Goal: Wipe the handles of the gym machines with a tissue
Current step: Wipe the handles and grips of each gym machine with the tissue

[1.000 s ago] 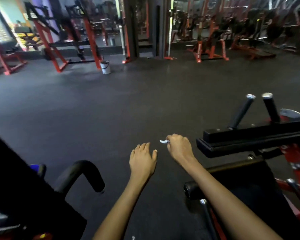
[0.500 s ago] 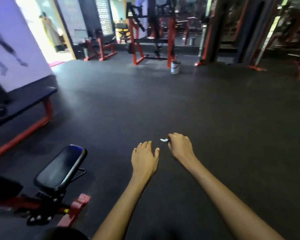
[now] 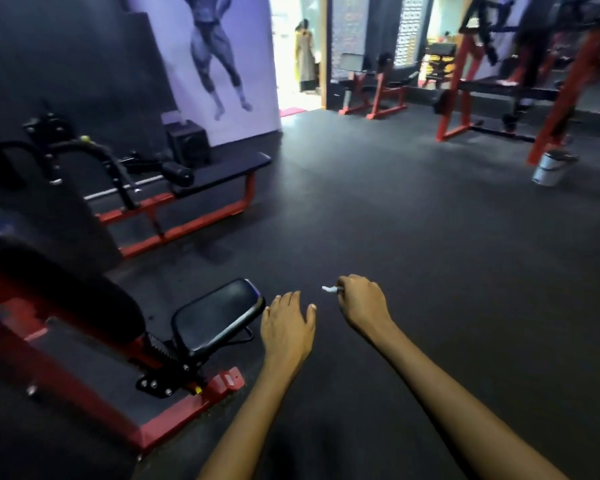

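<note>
Head view: your right hand is curled around the tissue, a white tip poking out toward your left. Your left hand hangs relaxed, holding nothing. Nearest handles sit well off to your forward-left, lying roughly crosswise; the left hand is nearer, the tissue hand farther.

Dim gym – glare from the bright doorway – edges bent, soft blur.

My left hand hangs beside my right hand, over the black rubber floor. A black padded seat on a red frame sits left; a white bucket stands far right.
</note>
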Demonstrator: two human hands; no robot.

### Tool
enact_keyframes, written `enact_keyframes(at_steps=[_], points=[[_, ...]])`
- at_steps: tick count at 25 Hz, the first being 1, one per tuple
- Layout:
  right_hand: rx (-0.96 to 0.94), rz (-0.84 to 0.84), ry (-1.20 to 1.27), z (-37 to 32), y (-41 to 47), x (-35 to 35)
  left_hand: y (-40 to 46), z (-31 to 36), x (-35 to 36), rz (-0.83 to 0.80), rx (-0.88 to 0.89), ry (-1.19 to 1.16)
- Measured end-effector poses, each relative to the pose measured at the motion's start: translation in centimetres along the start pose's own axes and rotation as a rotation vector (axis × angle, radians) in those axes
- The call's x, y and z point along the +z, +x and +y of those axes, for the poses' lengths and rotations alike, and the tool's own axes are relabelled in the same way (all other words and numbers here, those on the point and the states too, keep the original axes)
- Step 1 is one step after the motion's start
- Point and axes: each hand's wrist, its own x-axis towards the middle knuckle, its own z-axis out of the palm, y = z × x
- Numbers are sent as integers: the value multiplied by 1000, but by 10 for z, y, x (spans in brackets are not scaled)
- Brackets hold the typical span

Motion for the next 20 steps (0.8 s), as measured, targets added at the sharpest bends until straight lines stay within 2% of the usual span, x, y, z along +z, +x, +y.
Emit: enact_keyframes(at_steps=[6, 15, 20], points=[[-237, -53, 42, -29, 132, 26, 107, -24, -14, 109, -220, -4], [-569, -258, 153, -108, 264, 98, 187, -87, -25, 208, -583, 88], [-778, -264, 137, -130, 358, 122, 267, -101, -28, 335, -746, 101]])
